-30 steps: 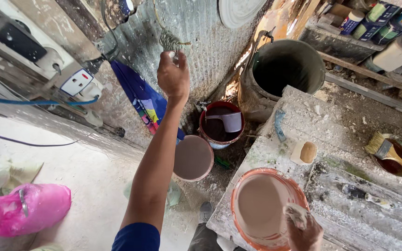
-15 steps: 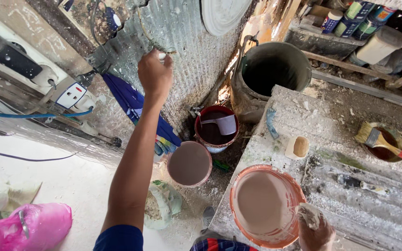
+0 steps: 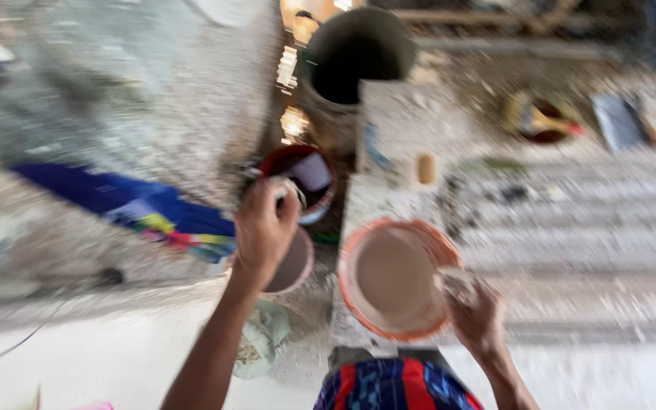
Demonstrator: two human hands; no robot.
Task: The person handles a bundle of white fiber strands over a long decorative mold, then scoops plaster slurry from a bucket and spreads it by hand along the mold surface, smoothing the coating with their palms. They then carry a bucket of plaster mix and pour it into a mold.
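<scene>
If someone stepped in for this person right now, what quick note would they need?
Left hand: raised, closed on something small that the blur hides, above the small pink-rimmed bucket.
Right hand: at the rim of the orange basin of pale brown liquid, grip on a pale lump.
Red bucket and big dark drum sit behind.
Done or left: cannot tell; the picture is blurred.

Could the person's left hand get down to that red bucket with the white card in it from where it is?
Probably yes. The left hand hangs closed just in front of the red bucket, above a smaller pinkish pail, and nothing shows between hand and bucket. The picture is blurred, so whether it grips something is unclear.
</scene>
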